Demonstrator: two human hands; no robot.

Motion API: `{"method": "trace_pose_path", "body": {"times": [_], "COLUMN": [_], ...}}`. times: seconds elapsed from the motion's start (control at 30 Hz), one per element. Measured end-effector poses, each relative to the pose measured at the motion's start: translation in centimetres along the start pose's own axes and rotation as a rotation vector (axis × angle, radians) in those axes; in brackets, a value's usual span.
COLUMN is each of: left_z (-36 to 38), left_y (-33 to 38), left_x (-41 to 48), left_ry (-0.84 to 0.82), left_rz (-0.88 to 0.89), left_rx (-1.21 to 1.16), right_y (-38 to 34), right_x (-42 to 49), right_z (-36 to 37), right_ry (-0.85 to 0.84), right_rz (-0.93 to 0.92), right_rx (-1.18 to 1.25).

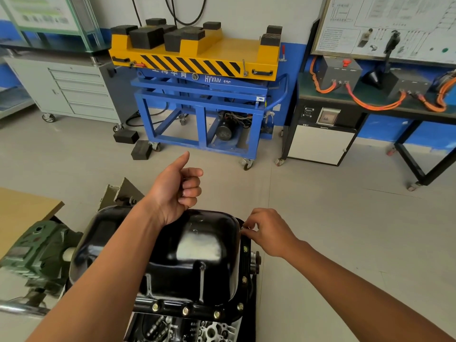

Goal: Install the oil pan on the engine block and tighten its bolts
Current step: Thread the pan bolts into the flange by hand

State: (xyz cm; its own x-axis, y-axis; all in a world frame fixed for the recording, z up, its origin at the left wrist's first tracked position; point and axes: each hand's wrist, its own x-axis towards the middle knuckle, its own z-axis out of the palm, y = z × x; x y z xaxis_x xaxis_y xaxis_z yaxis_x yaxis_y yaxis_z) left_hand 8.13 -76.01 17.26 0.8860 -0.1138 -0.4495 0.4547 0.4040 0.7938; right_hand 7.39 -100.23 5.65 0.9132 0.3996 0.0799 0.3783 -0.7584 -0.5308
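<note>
Pinches bolt (243,228) with right hand (269,230) at far right corner of oil pan (197,255) flange. Holds left hand (177,188) as empty fist, thumb up, above pan's far edge. Finds pan seated atop engine block (185,329), other bolts (185,311) along near flange.

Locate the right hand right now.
Head view, lower centre-right: the right hand is at the far right corner of the black oil pan, pinching a small bolt at the rim there.
</note>
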Motion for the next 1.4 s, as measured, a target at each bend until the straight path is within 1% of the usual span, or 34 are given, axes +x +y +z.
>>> {"method": "trace_pose_path", "body": {"times": [0.2,0.4,0.77,0.87,1.07,1.27,1.4], "left_z": [0.0,0.1,0.0,0.0,0.1,0.1,0.1], "left_y": [-0.1,-0.3,-0.1,-0.2,-0.3,-0.3,-0.2], "left_x": [0.2,0.1,0.3,0.3,0.2,0.1,0.0], "left_ry": [0.010,0.013,0.010,0.011,0.012,0.008,0.005], "left_rz": [0.001,0.017,-0.002,0.002,0.022,0.023,0.022], "left_rx": [0.020,0.027,0.036,0.036,0.055,0.059,0.057], "right_y": [-0.3,-0.2,-0.4,-0.4,0.1,-0.3,-0.5], "right_x": [-0.2,-0.5,-0.5,-0.7,-1.3,-1.2,-1.3], "right_z": [0.9,1.2,2.3,2.2,1.3,1.3,1.1], "right_ry": [0.087,0.067,0.216,0.204,0.094,0.133,0.132], "right_rz": [0.043,0.059,0.129,0.111,0.019,0.032,0.018], "right_rx": [-0.025,0.119,0.143,0.110,0.031,-0.058,-0.012]}}
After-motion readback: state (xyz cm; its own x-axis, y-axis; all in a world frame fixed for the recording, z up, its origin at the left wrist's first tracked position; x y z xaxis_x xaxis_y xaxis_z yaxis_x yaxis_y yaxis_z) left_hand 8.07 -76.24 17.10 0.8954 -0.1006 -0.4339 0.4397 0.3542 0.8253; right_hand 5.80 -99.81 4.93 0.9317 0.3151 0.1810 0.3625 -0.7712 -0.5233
